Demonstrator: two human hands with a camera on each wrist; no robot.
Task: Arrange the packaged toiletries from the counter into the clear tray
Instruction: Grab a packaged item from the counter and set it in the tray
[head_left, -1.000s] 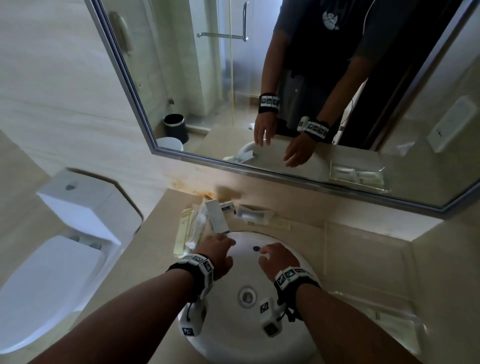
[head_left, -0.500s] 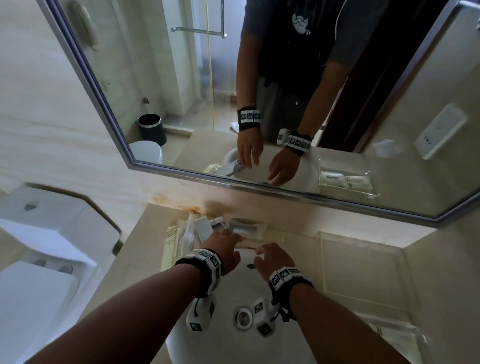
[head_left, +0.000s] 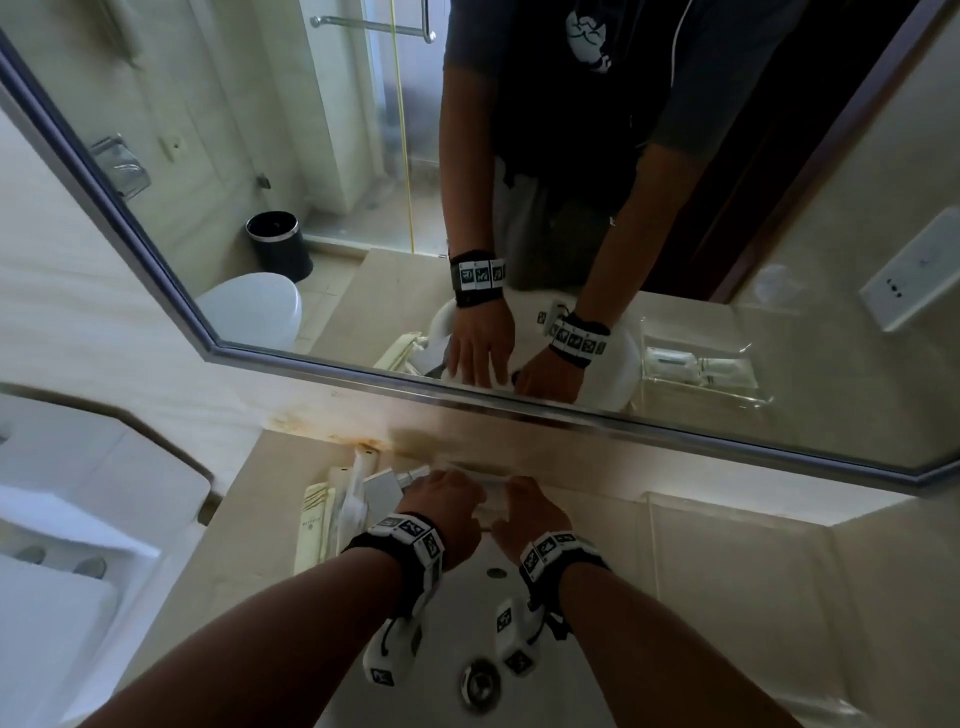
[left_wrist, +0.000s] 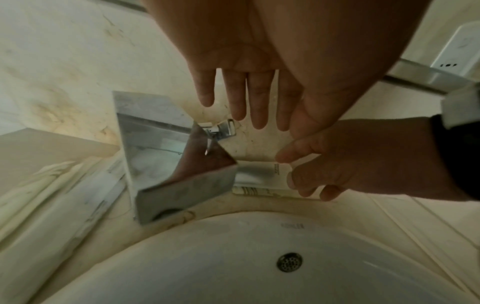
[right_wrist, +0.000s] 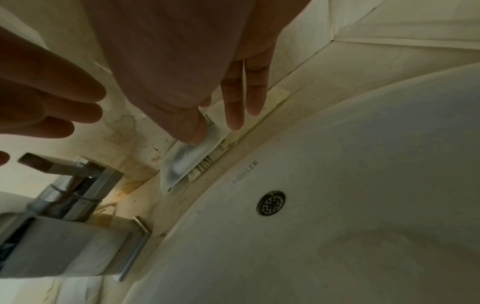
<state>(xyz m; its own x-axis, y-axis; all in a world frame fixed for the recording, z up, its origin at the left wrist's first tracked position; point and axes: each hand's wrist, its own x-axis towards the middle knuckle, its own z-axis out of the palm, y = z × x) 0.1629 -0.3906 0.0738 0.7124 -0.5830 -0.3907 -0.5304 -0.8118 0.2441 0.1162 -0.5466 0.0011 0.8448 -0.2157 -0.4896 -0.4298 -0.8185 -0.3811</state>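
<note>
Right hand (left_wrist: 363, 160) pinching a white sachet (right_wrist: 192, 156), small print unreadable, beside the KOHLER-marked basin (right_wrist: 363, 205); left hand (left_wrist: 246, 67) above, fingers straight, holding nothing.

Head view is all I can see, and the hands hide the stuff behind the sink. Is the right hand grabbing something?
Observer: Yes, the right wrist view shows the right hand pinching one end of a white packet.
Operator: And the left hand?
Observer: Left wrist view: the left hand holds nothing, fingers straight, near the faucet.
Operator: Anything under the packet?
Observer: A striped packet lies beneath it.
</note>
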